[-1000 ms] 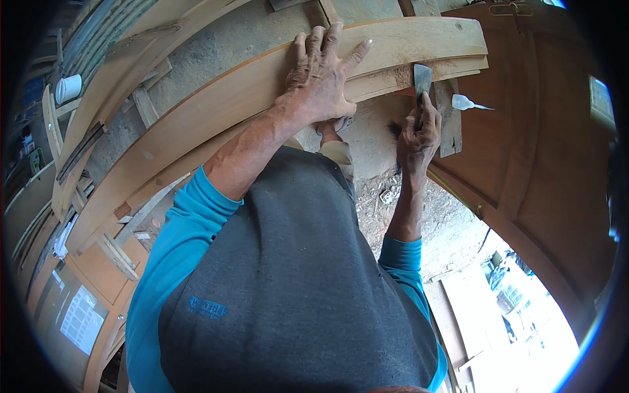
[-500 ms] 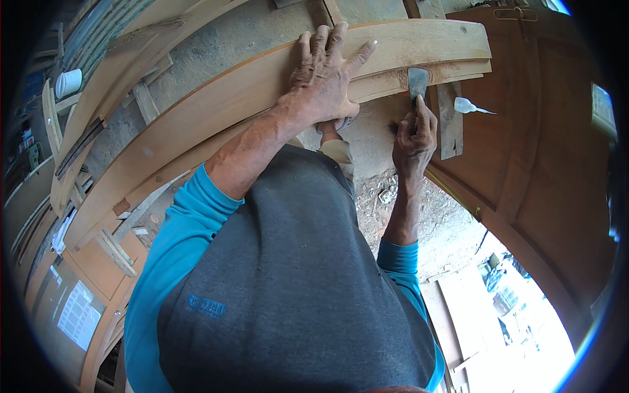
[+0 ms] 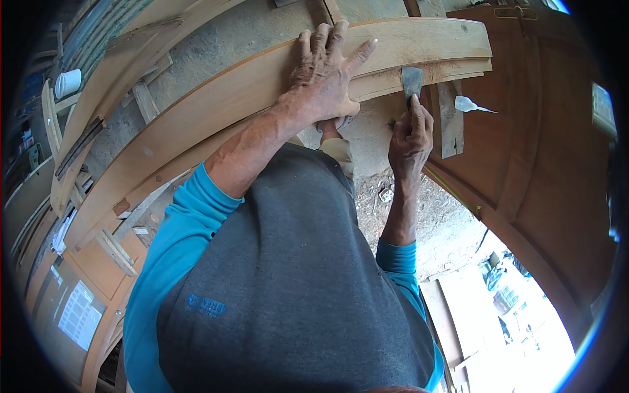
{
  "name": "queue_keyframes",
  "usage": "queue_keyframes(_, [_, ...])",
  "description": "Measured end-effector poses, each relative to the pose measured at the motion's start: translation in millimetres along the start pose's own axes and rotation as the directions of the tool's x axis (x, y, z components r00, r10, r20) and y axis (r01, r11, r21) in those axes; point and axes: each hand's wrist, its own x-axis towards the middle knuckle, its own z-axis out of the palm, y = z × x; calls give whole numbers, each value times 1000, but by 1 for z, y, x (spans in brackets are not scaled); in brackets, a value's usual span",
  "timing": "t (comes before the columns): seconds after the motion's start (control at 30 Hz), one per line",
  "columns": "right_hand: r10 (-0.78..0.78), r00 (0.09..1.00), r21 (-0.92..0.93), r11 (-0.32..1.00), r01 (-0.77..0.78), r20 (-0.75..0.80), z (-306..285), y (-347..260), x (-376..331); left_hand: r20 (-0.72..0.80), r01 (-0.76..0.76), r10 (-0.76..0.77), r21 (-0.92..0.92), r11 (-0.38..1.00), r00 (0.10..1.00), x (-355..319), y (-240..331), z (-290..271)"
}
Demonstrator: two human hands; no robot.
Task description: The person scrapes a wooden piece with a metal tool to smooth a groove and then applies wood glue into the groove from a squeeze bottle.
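Note:
A long wooden board (image 3: pixel 216 92) with a stepped near edge runs across in front of me. My left hand (image 3: pixel 324 78) lies on its top face with the fingers spread, holding nothing. In my right hand (image 3: pixel 411 137) is a putty knife (image 3: pixel 412 81), gripped by its handle, with the thumb laid along it. Its wide metal blade rests at the board's lower step. Brownish dust or filler marks the wood beside the blade. Most of the handle is hidden by my fingers.
A small white squeeze bottle (image 3: pixel 466 104) with a thin nozzle lies right of the board's end, by a brown panelled door (image 3: pixel 524 131). Beneath the board a wooden support (image 3: pixel 451 124) sticks out. More planks and a white cup (image 3: pixel 68 83) are at the left.
My right hand and the putty knife have shifted slightly left along the board's lower step. My left hand has stayed in place.

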Motion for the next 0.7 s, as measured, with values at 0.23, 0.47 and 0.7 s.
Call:
queue_keyframes(0.23, [7, 1000, -5, 1000, -7, -9, 3, -2, -2, -10, 1, -1, -3, 1000, 1000, 0, 0, 2])
queue_keyframes(0.47, [59, 998, 36, 998, -60, 14, -1, -5, -2, -9, -1, 1, -14, 1000, 1000, 0, 0, -1])
queue_keyframes(0.7, [32, 999, 34, 999, -31, -26, -2, -6, -4, -16, 4, -4, -3, 1000, 1000, -1, 0, 0])
